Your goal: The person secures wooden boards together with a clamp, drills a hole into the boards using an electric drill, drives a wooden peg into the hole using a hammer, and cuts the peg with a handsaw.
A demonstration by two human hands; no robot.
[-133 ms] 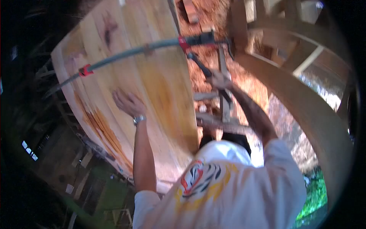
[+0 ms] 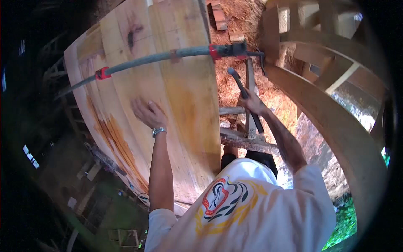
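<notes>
My left hand (image 2: 150, 113) lies on the wide panel of joined wooden boards (image 2: 184, 109), fingers stretched out and a metal watch (image 2: 158, 131) at the wrist. To the right of the panel's edge, my right hand (image 2: 253, 103) is wrapped round a hammer (image 2: 241, 85). Its grey head points up toward the clamp, and the dark grip sticks out below my fist. A long bar clamp (image 2: 147, 61) with red jaws spans the panel beyond both hands. The hammer is apart from the clamp.
Curved wooden framing (image 2: 319, 101) rises on the right. Wooden supports (image 2: 250, 122) stand beside the panel over reddish, shaving-strewn ground (image 2: 235, 88). Bricks (image 2: 219, 17) lie at the far end. A dark floor with scattered pieces is at lower left.
My right hand and the hammer have shifted right and slightly down, away from the panel's edge. My left hand stays on the boards. The whole view has shifted slightly.
</notes>
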